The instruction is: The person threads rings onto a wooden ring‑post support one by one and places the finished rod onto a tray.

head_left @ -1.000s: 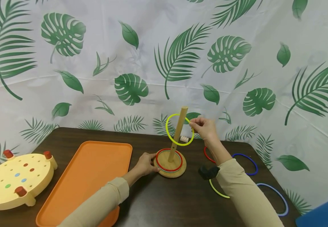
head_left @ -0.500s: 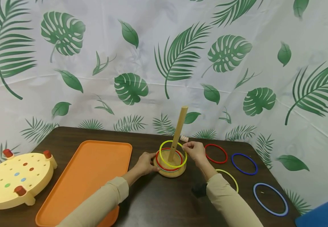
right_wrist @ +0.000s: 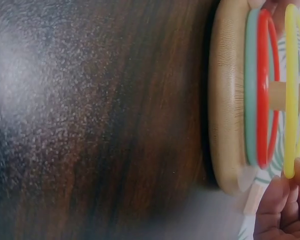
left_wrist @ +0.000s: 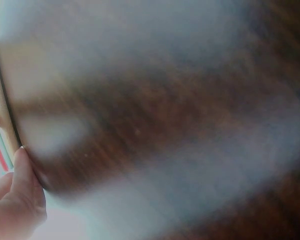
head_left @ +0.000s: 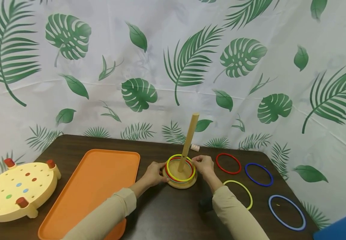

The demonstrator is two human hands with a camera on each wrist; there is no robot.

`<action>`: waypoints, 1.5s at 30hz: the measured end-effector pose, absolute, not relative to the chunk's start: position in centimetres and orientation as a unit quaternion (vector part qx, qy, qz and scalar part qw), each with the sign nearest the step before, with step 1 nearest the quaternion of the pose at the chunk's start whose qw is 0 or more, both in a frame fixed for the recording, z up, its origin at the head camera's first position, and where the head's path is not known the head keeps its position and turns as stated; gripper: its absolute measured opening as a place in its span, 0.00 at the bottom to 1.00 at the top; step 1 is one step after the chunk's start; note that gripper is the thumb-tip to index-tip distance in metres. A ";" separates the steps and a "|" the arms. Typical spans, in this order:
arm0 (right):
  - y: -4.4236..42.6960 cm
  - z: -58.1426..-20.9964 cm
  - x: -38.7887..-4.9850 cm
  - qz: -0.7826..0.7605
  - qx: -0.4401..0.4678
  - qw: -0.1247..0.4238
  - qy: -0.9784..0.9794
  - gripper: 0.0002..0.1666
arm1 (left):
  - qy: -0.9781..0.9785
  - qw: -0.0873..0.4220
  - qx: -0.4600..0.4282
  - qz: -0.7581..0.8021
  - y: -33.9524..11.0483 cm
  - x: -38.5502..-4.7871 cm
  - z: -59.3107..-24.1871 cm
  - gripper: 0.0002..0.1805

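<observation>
A wooden post (head_left: 189, 136) rises from a round wooden base (right_wrist: 227, 100) in the middle of the table. Around its foot lie a green ring (right_wrist: 251, 90) and, on top of that, a red ring (right_wrist: 262, 90). My right hand (head_left: 205, 165) pinches a yellow ring (right_wrist: 290, 90) between thumb and fingers at its right edge. That ring encircles the post, and the right wrist view shows a gap between it and the red ring. My left hand (head_left: 153, 174) grips the base's left edge; in the left wrist view only part of that hand (left_wrist: 17, 205) shows.
Left of the stand are an orange tray (head_left: 107, 186) and a pale yellow pegboard (head_left: 11, 190) with red-tipped legs. To the right lie a red ring (head_left: 231, 173), a blue ring (head_left: 271, 179), a yellow-green ring (head_left: 251, 200) and a light blue ring (head_left: 292, 229). A small block (head_left: 195, 147) sits behind the post.
My right hand has brought the yellow ring down from near the post's top to just above the red ring, moving left and downward. The left hand has stayed on the base.
</observation>
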State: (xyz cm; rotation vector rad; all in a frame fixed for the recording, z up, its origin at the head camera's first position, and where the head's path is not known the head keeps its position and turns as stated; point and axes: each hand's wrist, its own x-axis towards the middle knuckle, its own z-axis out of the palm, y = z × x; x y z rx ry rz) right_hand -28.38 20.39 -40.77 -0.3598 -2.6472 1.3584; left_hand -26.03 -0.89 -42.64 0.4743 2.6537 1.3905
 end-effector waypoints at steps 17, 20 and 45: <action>20.1 -41.7 -28.8 0.429 -0.117 0.080 -0.892 0.07 | 0.883 0.060 0.139 0.445 -0.9 -25.9 -42.7 0.38; 20.1 -41.8 -28.8 0.429 -0.119 0.079 -0.892 0.07 | 0.881 0.060 0.137 0.449 -0.8 -25.8 -42.7 0.38; 20.2 -42.2 -28.8 0.453 -0.122 0.081 -0.879 0.06 | 0.883 0.059 0.134 0.445 -0.8 -25.8 -42.7 0.37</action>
